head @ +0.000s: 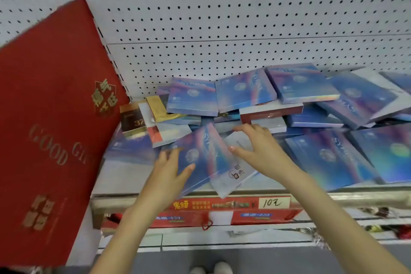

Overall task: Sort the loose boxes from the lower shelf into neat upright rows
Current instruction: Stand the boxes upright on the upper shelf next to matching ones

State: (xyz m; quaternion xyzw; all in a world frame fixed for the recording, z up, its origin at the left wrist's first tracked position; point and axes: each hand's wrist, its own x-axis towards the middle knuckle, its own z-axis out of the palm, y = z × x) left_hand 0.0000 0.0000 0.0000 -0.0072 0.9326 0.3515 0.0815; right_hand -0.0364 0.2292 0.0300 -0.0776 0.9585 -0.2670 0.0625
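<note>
With my left hand (171, 170) and right hand (258, 147) open against 1 near blue box (200, 158), the far pile (302, 87) lies flat and unsorted, with 0 upright rows formed.

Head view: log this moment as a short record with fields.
left hand: lies on a tilted blue box, thumb on its face; grip unclear
right hand: fingers spread, touching the pale box
pile: blue boxes lying flat, overlapping
left side: red gift bag, tilted
shelf rail: carries a handwritten price tag
</note>
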